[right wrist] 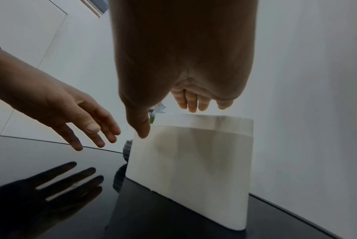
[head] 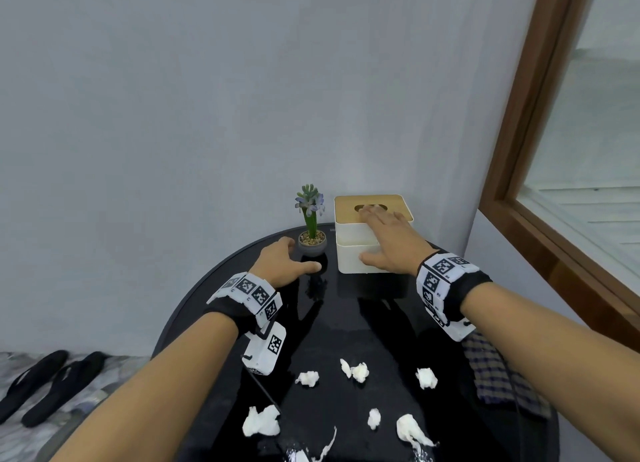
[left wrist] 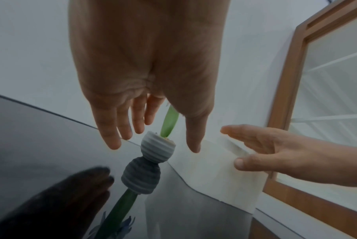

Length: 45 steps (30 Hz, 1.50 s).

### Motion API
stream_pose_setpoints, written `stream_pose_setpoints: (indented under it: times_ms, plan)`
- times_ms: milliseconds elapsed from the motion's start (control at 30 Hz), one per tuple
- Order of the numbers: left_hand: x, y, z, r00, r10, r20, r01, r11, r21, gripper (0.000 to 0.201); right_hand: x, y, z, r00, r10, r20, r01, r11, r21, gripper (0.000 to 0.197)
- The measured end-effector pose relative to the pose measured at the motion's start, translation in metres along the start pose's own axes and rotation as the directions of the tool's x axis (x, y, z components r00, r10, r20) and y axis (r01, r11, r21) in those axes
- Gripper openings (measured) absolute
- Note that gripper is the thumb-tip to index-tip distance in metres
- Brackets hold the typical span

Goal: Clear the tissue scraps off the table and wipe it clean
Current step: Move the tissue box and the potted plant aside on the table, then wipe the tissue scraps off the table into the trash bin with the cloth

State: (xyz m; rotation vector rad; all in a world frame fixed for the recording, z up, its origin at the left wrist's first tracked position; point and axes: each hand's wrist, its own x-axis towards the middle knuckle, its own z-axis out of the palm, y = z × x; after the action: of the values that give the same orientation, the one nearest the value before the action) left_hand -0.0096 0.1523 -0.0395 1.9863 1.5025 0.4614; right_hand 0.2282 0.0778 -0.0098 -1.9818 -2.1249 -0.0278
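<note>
The table (head: pixel 346 323) is glossy black, mirror-smooth. The box (head: pixel 356 253) is matt cream, plastic by its look, with a wood-look lid (head: pixel 398 203). Crumpled paper scraps (head: pixel 358 371); a checked cloth (head: pixel 502 375).

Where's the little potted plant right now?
In the head view the potted plant stands at the far edge of the black table, just left of the tissue box, with the left hand right beside its pot.

Seven tissue scraps (head: pixel 307 378); one tissue box (head: pixel 356 253); one potted plant (head: pixel 311 226); two sandals (head: pixel 45 385).
</note>
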Motion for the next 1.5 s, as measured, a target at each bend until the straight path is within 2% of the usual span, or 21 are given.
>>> stream_pose_setpoints:
  times_ms: [233, 567, 867, 1000, 1200, 1367, 1500]
  plan:
    - [-0.06, 0.004, -0.009, 0.994, 0.103, -0.025, -0.104, 0.994, -0.03, 0.091, -0.048, -0.017, -0.017, 1.0, -0.003, 0.01, 0.001, 0.985, 0.175, 0.083]
    - [-0.174, -0.002, -0.015, 0.972, 0.221, -0.078, -0.219, 0.975, 0.035, 0.084, -0.157, -0.04, -0.041, 0.999, 0.043, 0.006, -0.044, 0.978, 0.204, 0.075]
    - [-0.267, -0.008, 0.011, 0.954, 0.289, -0.075, -0.287, 0.957, 0.03, 0.083, -0.232, -0.037, -0.027, 0.992, 0.126, 0.027, -0.129, 0.97, 0.205, 0.072]
    - [-0.3, -0.014, 0.028, 0.94, 0.331, -0.084, -0.327, 0.943, 0.064, 0.077, -0.246, -0.027, -0.015, 0.98, 0.199, 0.017, -0.199, 0.962, 0.188, 0.069]
    - [-0.333, -0.026, 0.049, 0.918, 0.376, -0.13, -0.36, 0.924, 0.129, 0.074, -0.249, 0.001, 0.002, 0.925, 0.38, -0.02, -0.377, 0.922, 0.086, 0.069]
    - [-0.345, -0.039, 0.062, 0.918, 0.367, -0.149, -0.337, 0.922, 0.19, 0.072, -0.25, 0.014, 0.013, 0.904, 0.427, 0.02, -0.427, 0.901, 0.079, 0.07]
    - [-0.35, -0.048, 0.071, 0.917, 0.367, -0.157, -0.319, 0.909, 0.268, 0.083, -0.249, 0.015, 0.017, 0.894, 0.448, 0.027, -0.449, 0.893, 0.035, 0.067]
